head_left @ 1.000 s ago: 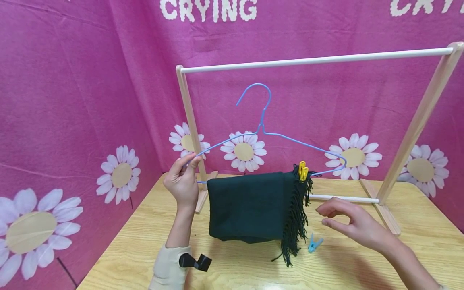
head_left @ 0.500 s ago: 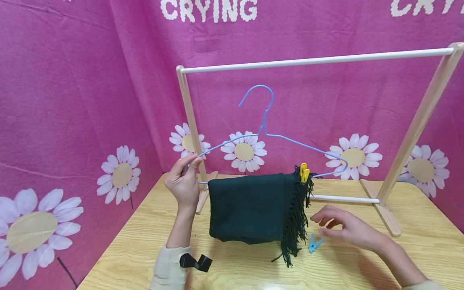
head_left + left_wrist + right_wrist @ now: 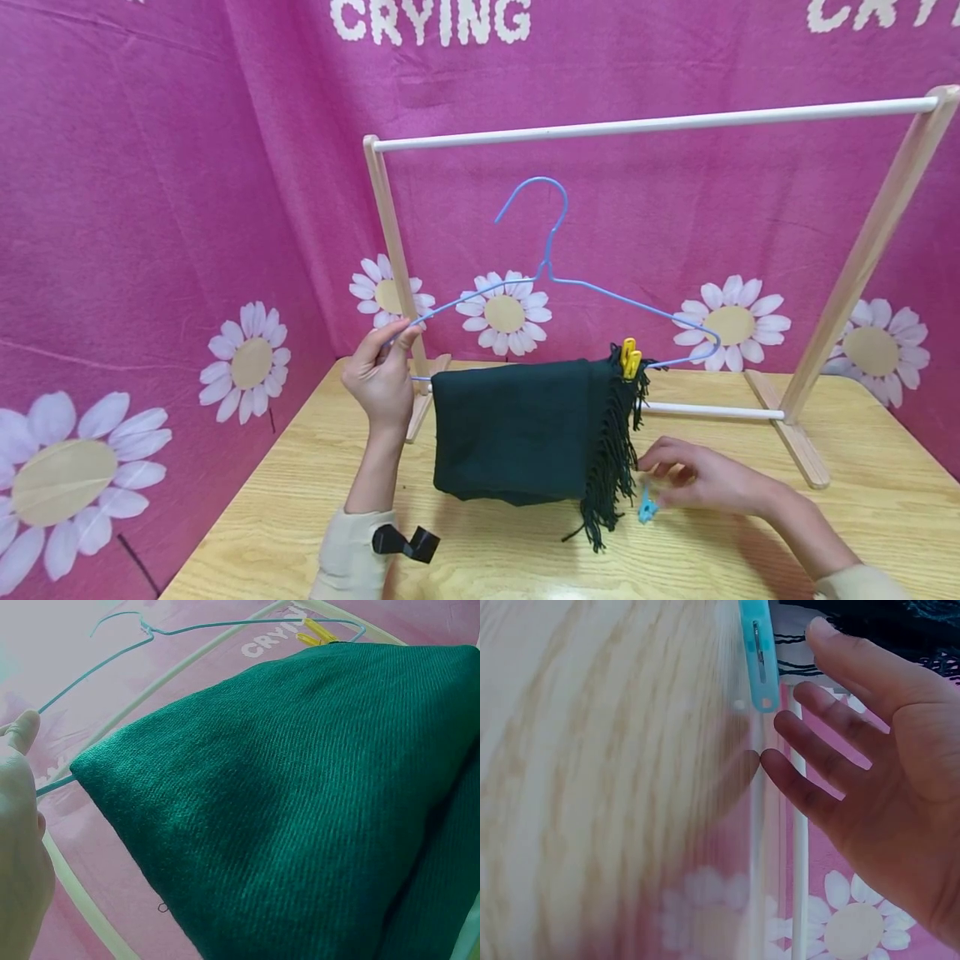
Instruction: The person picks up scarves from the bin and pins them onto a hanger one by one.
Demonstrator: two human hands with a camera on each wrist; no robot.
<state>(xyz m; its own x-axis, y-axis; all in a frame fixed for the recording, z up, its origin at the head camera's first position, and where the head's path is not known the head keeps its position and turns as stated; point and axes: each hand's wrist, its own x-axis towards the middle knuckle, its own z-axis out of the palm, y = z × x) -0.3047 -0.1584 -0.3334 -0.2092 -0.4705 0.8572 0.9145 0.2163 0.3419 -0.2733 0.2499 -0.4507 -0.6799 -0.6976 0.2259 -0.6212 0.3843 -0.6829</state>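
My left hand (image 3: 378, 379) pinches the left end of a blue wire hanger (image 3: 573, 281), holding it up in front of me. Folded over the hanger's lower bar hangs a dark green fringed scarf (image 3: 513, 433), its fringe on the right side. Yellow clothespins (image 3: 632, 363) clip the scarf's right top edge to the bar. On the table, right of the fringe, lies a light blue clothespin (image 3: 647, 507). My right hand (image 3: 712, 479) is right at it; in the right wrist view the thumb and fingers are spread apart beside the blue clothespin (image 3: 760, 667).
Behind the hanger stands a wooden rack with a white top rail (image 3: 652, 125) and a lower rail (image 3: 712, 411). The wood-grain table (image 3: 285, 517) runs beneath. A pink cloth (image 3: 622, 58) with daisies encloses the back and left side.
My right hand has come down and left to the blue clothespin, which has turned slightly. The hanger and scarf, in my left hand, have shifted only a little right and down.
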